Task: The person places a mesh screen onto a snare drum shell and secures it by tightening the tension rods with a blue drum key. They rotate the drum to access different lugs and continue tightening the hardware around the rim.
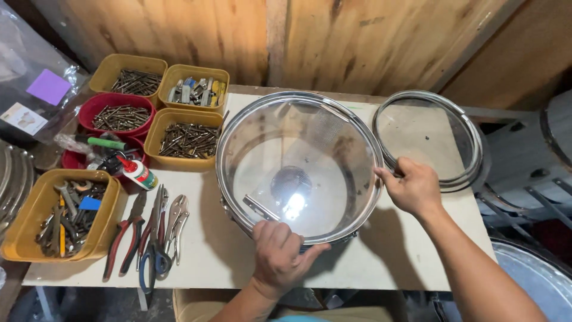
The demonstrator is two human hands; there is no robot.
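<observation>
- We see the drum point(298, 173), a shallow shell with a clear head and a chrome rim, lying flat near the middle of the pale table point(226, 262).
- Our left hand point(280, 250) rests on the near rim, fingers curled over the edge and the thumb stretched to the right; it presses on the rim rather than closing round it.
- Our right hand point(414, 188) touches the right side of the rim with bent fingers, thumb pointing at the drum; we cannot tell whether it pinches the edge.
- A loose metal hoop point(468, 134) lies just beyond the right hand.
- Pliers point(149, 232) lie in a row to the left of the drum.
- Yellow trays point(187, 140) and a red bowl point(119, 116) of screws stand at the far left.
</observation>
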